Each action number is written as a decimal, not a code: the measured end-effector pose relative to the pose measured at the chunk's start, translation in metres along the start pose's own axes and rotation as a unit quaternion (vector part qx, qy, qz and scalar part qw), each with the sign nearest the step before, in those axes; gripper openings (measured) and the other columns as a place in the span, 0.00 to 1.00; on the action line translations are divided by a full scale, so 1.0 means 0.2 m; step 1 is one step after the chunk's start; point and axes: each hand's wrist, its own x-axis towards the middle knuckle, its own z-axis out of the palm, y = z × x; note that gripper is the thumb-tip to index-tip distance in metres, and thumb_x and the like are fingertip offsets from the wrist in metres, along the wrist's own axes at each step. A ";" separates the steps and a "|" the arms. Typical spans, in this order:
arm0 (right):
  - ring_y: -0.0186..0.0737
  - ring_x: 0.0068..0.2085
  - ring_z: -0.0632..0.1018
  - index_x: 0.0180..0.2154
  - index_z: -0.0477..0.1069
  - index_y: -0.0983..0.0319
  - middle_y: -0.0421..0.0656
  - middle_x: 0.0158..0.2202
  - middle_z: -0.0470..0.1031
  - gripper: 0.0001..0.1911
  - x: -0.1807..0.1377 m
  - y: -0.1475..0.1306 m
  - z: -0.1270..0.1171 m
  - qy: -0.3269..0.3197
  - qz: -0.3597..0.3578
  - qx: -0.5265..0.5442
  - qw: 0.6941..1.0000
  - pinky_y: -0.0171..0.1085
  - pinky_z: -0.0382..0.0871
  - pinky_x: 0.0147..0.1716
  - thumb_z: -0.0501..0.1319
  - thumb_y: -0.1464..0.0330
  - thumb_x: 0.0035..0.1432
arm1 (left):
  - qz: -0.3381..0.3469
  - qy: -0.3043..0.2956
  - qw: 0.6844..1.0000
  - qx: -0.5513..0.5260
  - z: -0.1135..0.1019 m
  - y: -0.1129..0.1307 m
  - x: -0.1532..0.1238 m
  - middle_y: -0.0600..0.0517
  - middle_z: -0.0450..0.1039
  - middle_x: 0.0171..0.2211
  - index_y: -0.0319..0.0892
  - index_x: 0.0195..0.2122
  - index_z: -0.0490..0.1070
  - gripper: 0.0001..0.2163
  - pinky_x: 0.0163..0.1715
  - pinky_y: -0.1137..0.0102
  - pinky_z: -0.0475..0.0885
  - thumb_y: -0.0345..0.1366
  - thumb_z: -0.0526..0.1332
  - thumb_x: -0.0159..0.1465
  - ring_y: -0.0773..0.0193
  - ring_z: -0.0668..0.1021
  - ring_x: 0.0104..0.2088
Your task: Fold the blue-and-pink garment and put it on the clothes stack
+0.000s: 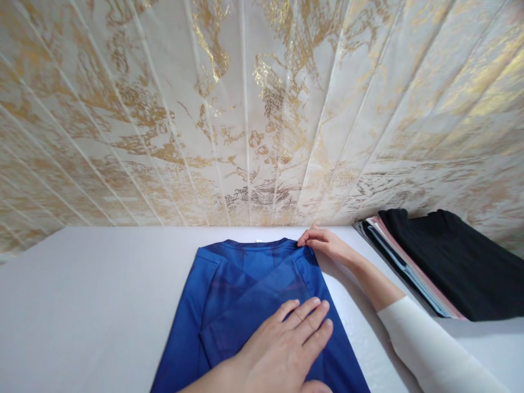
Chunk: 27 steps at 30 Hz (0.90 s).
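A blue shirt (245, 278) lies face down and partly folded on the white table, its neckline toward the wall. Its sleeves appear laid over the body. My left hand (286, 344) rests flat on the middle of the fabric, fingers stretched out. At the far right corner of the shirt, by the shoulder and neckline, my right hand (321, 240) pinches the edge between thumb and fingers. The shirt's lower end runs out of view at the bottom.
A stack of folded clothes (446, 267) lies to the right, with a black garment on top and pink, light blue and grey edges below. Behind the white table (90, 305) rises a wall (245, 109) covered in pleated, gold-patterned material.
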 end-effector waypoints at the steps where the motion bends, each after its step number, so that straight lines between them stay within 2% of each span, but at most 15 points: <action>1: 0.44 0.41 0.76 0.34 0.77 0.62 0.45 0.36 0.78 0.12 0.00 0.00 0.00 -0.008 0.005 0.018 1.000 0.47 0.63 0.50 0.57 0.64 0.57 | 0.005 0.000 1.000 -0.003 -0.01 0.00 0.00 0.45 0.40 0.68 0.37 0.66 0.49 0.32 0.64 0.59 0.48 0.55 0.43 0.69 0.57 0.46 0.67; 3: 0.44 0.40 0.76 0.36 0.76 0.63 0.45 0.37 0.78 0.13 -0.01 0.00 0.01 -0.016 0.011 0.046 0.999 0.44 0.66 0.46 0.59 0.61 0.57 | 0.014 -0.007 1.000 -0.008 -0.04 0.01 0.01 0.46 0.42 0.68 0.37 0.66 0.49 0.30 0.64 0.60 0.47 0.54 0.41 0.70 0.59 0.46 0.67; 5: 0.43 0.41 0.76 0.36 0.76 0.63 0.45 0.37 0.78 0.13 0.00 0.01 0.02 -0.012 0.002 0.042 0.999 0.45 0.64 0.49 0.60 0.61 0.57 | 0.022 -0.016 1.000 -0.010 -0.06 0.02 0.01 0.45 0.44 0.68 0.38 0.65 0.50 0.29 0.64 0.60 0.48 0.53 0.40 0.70 0.58 0.47 0.67; 8: 0.43 0.41 0.76 0.35 0.76 0.62 0.43 0.36 0.79 0.11 0.01 0.03 0.02 0.001 -0.018 0.003 1.000 0.51 0.50 0.59 0.59 0.63 0.58 | 0.032 -0.025 0.999 -0.003 -0.07 0.03 0.01 0.44 0.47 0.67 0.41 0.64 0.52 0.28 0.62 0.57 0.52 0.53 0.41 0.70 0.55 0.49 0.67; 10: 0.43 0.41 0.76 0.35 0.76 0.61 0.42 0.36 0.79 0.10 0.02 0.05 0.03 0.007 -0.021 -0.013 1.000 0.54 0.43 0.60 0.59 0.63 0.59 | 0.037 -0.026 0.999 0.006 -0.06 0.03 0.01 0.44 0.49 0.67 0.43 0.64 0.54 0.27 0.61 0.56 0.55 0.53 0.41 0.70 0.52 0.52 0.66; 16: 0.45 0.40 0.75 0.34 0.76 0.59 0.42 0.35 0.79 0.10 0.03 0.11 0.04 0.017 -0.025 -0.018 0.999 0.52 0.51 0.56 0.59 0.62 0.58 | 0.044 0.000 0.998 0.041 -0.08 0.04 0.01 0.44 0.54 0.65 0.47 0.62 0.56 0.25 0.58 0.56 0.59 0.53 0.44 0.70 0.52 0.57 0.65; 20: 0.46 0.41 0.73 0.34 0.76 0.59 0.42 0.34 0.79 0.10 0.03 0.11 0.05 0.033 -0.024 -0.019 0.999 0.49 0.56 0.52 0.59 0.61 0.57 | 0.042 -0.001 0.998 0.044 -0.08 0.04 0.01 0.45 0.53 0.65 0.47 0.63 0.56 0.25 0.58 0.57 0.59 0.53 0.45 0.70 0.52 0.56 0.65; 23: 0.46 0.41 0.73 0.35 0.76 0.59 0.43 0.35 0.78 0.11 0.02 0.09 0.02 0.044 -0.022 -0.019 0.999 0.46 0.60 0.49 0.59 0.60 0.58 | 0.036 -0.015 0.998 0.040 -0.07 0.03 0.01 0.44 0.51 0.66 0.44 0.64 0.53 0.27 0.59 0.58 0.57 0.54 0.43 0.70 0.53 0.55 0.66; 27: 0.45 0.42 0.73 0.39 0.75 0.57 0.42 0.35 0.78 0.13 -0.01 0.09 -0.05 0.054 -0.014 -0.009 0.998 0.45 0.60 0.49 0.55 0.59 0.61 | 0.027 -0.015 0.999 0.023 -0.04 0.03 0.02 0.45 0.49 0.66 0.39 0.65 0.50 0.30 0.61 0.58 0.54 0.55 0.41 0.70 0.54 0.53 0.66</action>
